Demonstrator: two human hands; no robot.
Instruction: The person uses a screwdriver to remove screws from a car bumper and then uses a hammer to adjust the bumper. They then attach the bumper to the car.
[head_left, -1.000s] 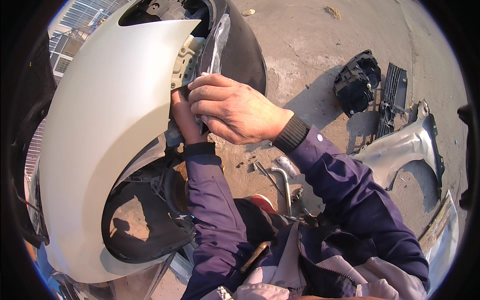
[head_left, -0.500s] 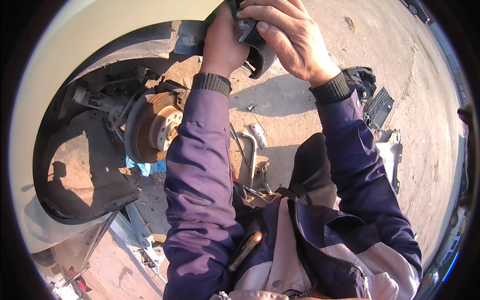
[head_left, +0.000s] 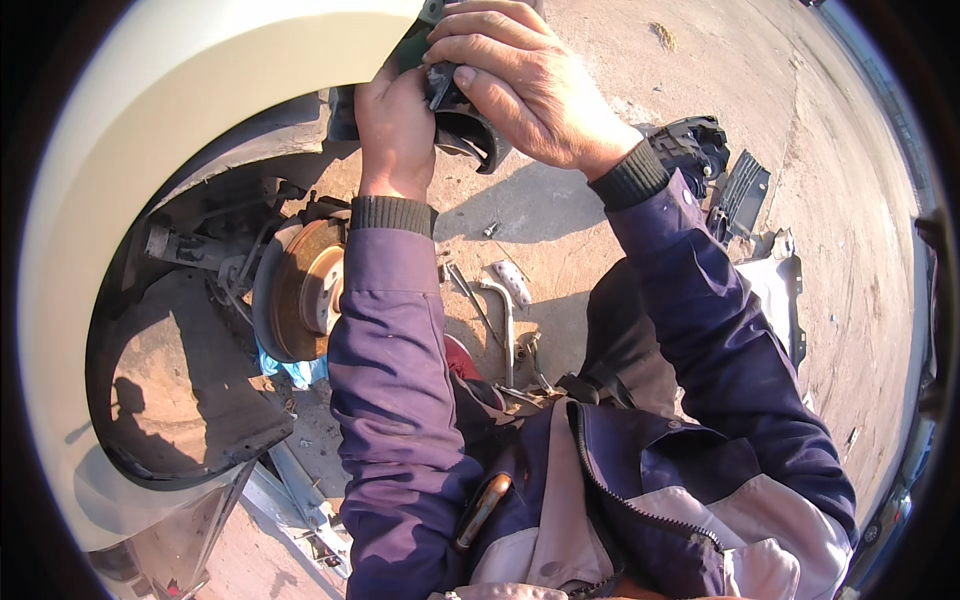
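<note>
Head view — both hands raised, apparently gripping black part.

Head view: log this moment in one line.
left hand gripping black plastic part | right hand pressing same part | white car fender alongside | rusty brake disc exposed

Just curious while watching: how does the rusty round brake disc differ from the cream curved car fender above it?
The rusty round brake disc is small, flat, brown and sits inside the wheel arch; the cream curved car fender is large, smooth, pale and arches over it. The disc looks corroded, the fender painted. Both belong to the same car.

An outdoor car-repair yard: wheelless car's brake disc, tools, dirt ground.
</note>
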